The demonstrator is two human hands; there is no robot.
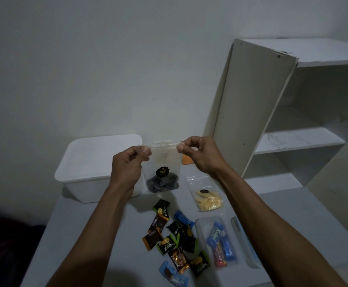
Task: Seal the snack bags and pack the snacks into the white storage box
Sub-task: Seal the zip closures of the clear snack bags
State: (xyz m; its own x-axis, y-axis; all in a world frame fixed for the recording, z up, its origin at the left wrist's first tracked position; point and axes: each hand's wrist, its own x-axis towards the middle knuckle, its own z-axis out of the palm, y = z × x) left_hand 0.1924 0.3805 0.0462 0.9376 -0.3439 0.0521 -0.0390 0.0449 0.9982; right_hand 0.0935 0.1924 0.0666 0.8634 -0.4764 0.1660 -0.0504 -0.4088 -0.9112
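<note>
I hold a clear zip bag of dark snacks (162, 172) upright above the table. My left hand (130, 162) pinches its top left corner and my right hand (198, 154) pinches the top right corner at the zip strip. The white storage box (90, 162), lid on, stands behind my left hand at the back left of the table. A second clear bag with yellow snacks (207, 195) lies flat on the table under my right forearm. An orange snack bag (186, 160) peeks out behind my right hand.
Several small wrapped snacks (175, 239) lie scattered on the grey table (86, 235) in front. A clear container with blue and red packets (220, 243) lies to their right, its lid (244, 241) beside it. A white shelf unit (293, 112) stands at the back right.
</note>
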